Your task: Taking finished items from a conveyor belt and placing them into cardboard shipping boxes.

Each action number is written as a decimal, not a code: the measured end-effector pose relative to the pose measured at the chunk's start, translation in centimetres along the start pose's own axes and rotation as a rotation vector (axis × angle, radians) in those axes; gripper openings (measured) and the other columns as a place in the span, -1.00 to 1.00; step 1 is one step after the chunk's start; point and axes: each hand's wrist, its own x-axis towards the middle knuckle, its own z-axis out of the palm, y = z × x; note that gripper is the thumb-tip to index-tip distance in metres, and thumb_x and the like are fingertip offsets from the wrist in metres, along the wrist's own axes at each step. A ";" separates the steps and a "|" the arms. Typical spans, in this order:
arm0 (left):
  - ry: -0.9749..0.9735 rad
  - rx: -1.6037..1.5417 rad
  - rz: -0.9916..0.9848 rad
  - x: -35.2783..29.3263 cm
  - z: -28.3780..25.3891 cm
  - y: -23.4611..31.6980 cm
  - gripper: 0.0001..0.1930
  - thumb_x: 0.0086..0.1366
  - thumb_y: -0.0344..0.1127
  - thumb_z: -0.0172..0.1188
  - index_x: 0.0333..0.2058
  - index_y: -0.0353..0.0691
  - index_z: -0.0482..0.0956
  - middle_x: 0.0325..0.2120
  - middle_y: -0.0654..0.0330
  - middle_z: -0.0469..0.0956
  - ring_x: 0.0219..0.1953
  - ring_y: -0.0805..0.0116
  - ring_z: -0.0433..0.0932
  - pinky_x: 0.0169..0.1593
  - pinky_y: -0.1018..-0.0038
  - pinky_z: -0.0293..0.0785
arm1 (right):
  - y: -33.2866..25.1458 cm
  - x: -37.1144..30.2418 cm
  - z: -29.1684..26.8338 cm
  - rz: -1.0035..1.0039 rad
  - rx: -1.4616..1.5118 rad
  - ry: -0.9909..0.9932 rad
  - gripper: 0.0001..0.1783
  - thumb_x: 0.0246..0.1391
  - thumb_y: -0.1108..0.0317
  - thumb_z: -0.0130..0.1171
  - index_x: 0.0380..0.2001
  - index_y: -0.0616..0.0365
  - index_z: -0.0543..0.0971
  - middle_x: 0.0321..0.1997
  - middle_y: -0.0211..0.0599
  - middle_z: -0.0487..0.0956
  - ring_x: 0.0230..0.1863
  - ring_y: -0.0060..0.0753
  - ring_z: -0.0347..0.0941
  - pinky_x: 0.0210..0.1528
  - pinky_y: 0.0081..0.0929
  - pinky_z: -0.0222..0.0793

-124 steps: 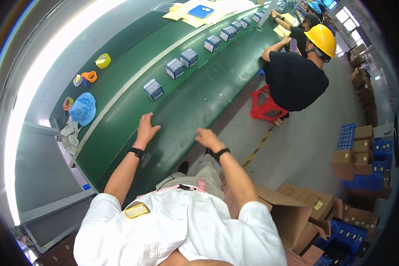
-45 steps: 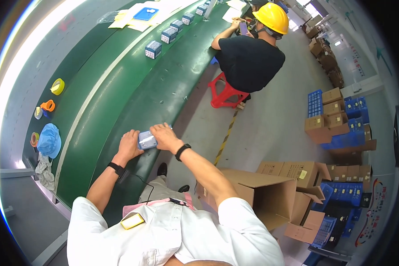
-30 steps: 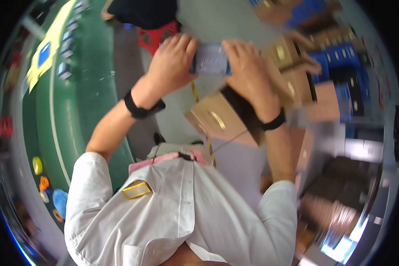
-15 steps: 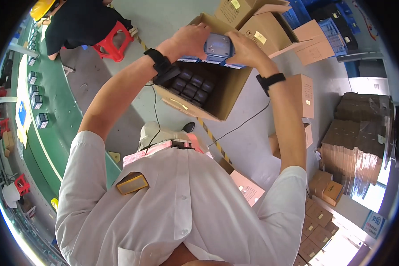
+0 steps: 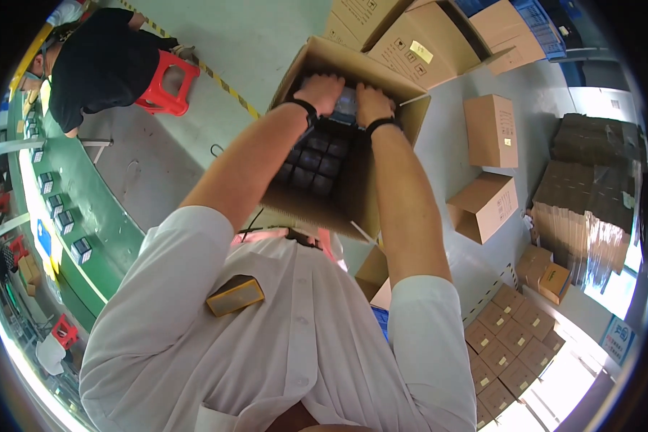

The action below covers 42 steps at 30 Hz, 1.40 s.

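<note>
An open brown carton stands in front of me. Both of my arms reach down into its far part. Between my hands is a small blue box, gripped from its two sides. My left hand presses on its left side and my right hand on its right, fingers bent over the far edge. Whether more boxes sit in the same grip is hidden by my hands. Nearer to me in the carton, several small dark boxes stand in rows. A black band circles each wrist.
More open cartons stand beyond and to the right, with another carton on the floor. At left, a person in black sits on a red stool by a green bench holding small boxes. Wrapped cardboard stacks stand at far right.
My hands have moved down from above the carton's far rim into the carton with the blue box between them. The view has shifted, and the carton appears closer to my body.
</note>
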 end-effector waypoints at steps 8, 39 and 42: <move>0.233 -0.004 -0.049 1.5 12.7 -0.8 -0.70 0.02 -0.37 0.13 -0.21 -0.21 0.47 -0.19 0.02 0.47 -0.07 0.04 0.47 0.07 0.12 0.33 | -2.3 2.1 12.0 0.135 -0.029 0.128 -0.60 -0.06 0.40 0.15 -0.08 0.06 0.40 -0.08 -0.22 0.48 -0.03 -0.14 0.46 -0.21 -0.07 0.52; -0.430 -0.433 -0.296 2.2 8.2 1.3 -0.69 0.22 -0.27 -0.02 -0.20 -0.27 0.63 -0.10 -0.08 0.56 -0.03 0.04 0.55 0.00 0.22 0.47 | -1.7 3.2 14.8 -0.089 0.567 -0.468 -0.40 -0.03 0.13 0.17 0.11 0.11 0.42 0.18 -0.01 0.41 0.22 -0.02 0.31 0.26 -0.25 0.22; -0.293 -0.415 -0.262 1.1 1.1 0.6 -0.71 0.20 -0.29 0.00 -0.23 -0.28 0.63 -0.15 -0.07 0.58 -0.07 0.02 0.56 -0.03 0.22 0.48 | -1.8 3.5 4.1 -0.163 0.490 -0.521 -0.36 0.00 0.13 0.19 0.16 0.11 0.37 0.18 0.00 0.40 0.16 -0.01 0.37 0.15 -0.25 0.34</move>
